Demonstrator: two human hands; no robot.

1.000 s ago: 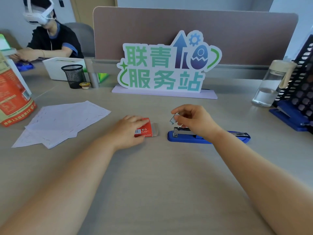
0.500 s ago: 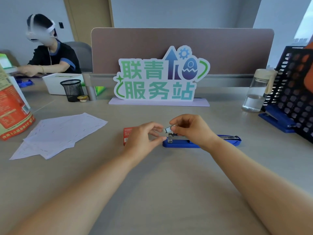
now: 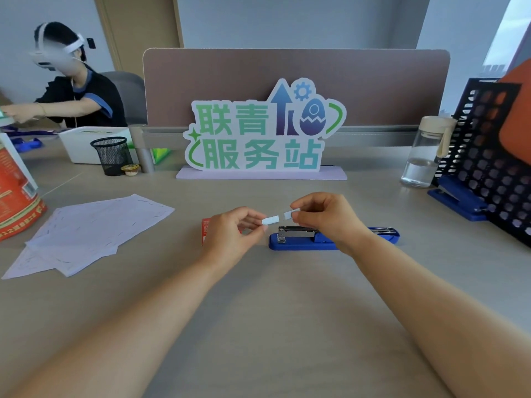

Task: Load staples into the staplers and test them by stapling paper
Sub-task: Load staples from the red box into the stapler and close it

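Observation:
A blue stapler (image 3: 304,243) lies flat on the desk with its top swung back, baring the metal magazine. Just above its front end my left hand (image 3: 230,231) pinches one silver staple strip (image 3: 270,220). My right hand (image 3: 327,216) pinches a second short staple strip (image 3: 290,214). The two pieces sit end to end with a small gap. The red staple box (image 3: 205,231) lies on the desk, mostly hidden behind my left hand. A fanned stack of stapled white paper (image 3: 94,228) rests to the left.
A second blue stapler (image 3: 457,201) sits at the right under a black perforated rack (image 3: 488,156), beside a water bottle (image 3: 425,152). A sign (image 3: 264,130) stands behind. A red-and-white bag (image 3: 14,193) and a mesh cup (image 3: 110,155) are at left. Another person sits far left.
My left hand left the red box and came up to my right hand. The staple strip now shows as two pieces, one in each hand, above the stapler's front.

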